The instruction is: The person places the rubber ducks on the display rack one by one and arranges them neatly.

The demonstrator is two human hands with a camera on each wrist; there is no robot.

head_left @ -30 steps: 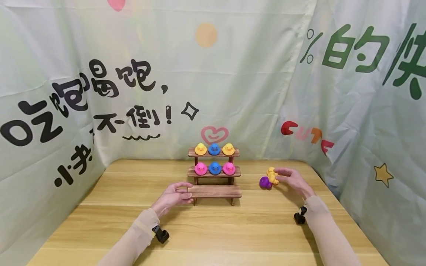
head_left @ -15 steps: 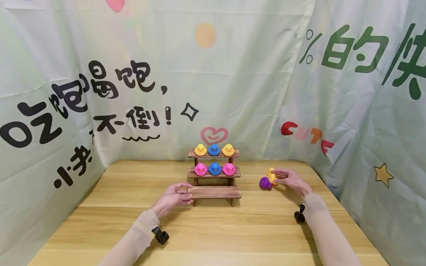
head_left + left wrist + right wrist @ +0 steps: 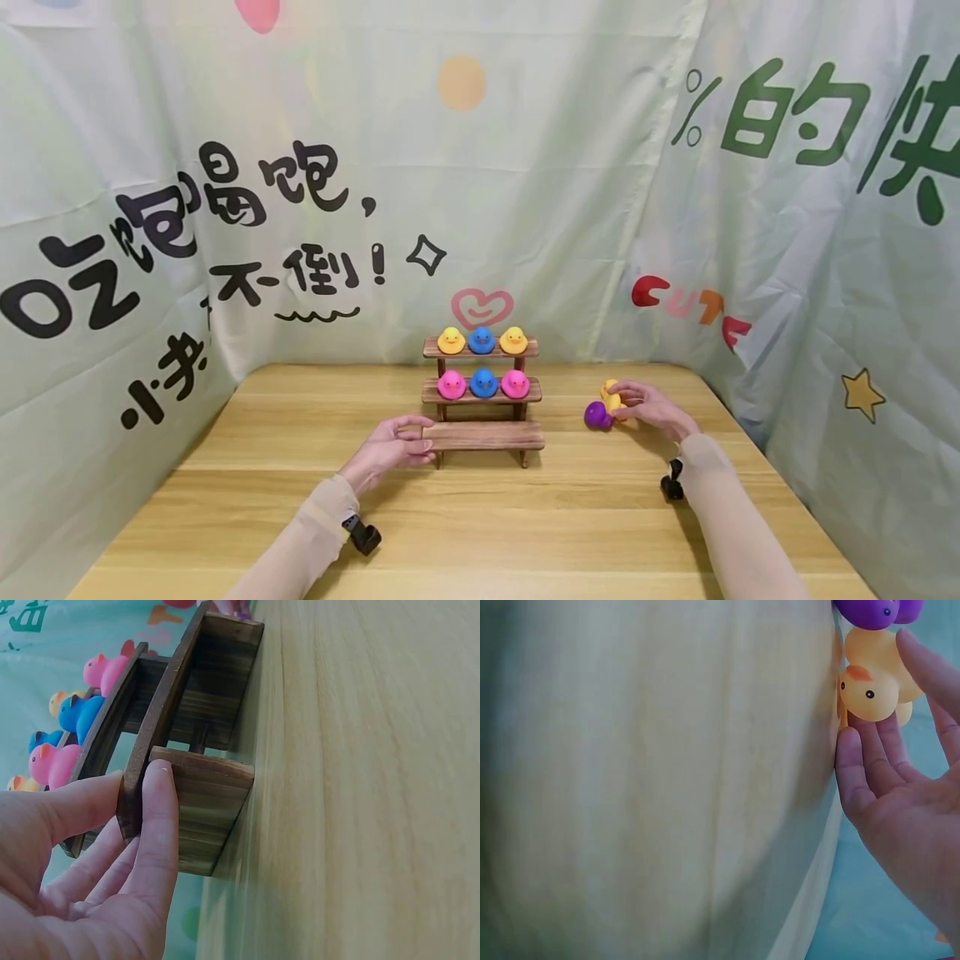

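My left hand [image 3: 392,448] pinches the left end of the lowest step of a three-tier wooden display stand [image 3: 483,434], thumb above and fingers below, as the left wrist view [image 3: 142,772] confirms. On the right, my right hand [image 3: 654,406] has its thumb and fingers around a yellow rubber duck [image 3: 870,690]. More yellow rubber shows behind that duck, partly hidden by the thumb. A purple rubber duck [image 3: 597,415] lies against the yellow, on the table. How firmly the right fingers press is hard to see.
Yellow ducks [image 3: 452,340] flank a blue duck [image 3: 482,339] on the stand's top step. Pink ducks [image 3: 452,384] flank another blue duck [image 3: 483,383] on the middle step. The wooden table [image 3: 480,533] meets printed cloth curtains [image 3: 555,208] at the back and sides.
My right hand has shifted slightly left, its fingers now further over the yellow duck. The left hand stays on the stand, and the ducks on the steps keep their places.
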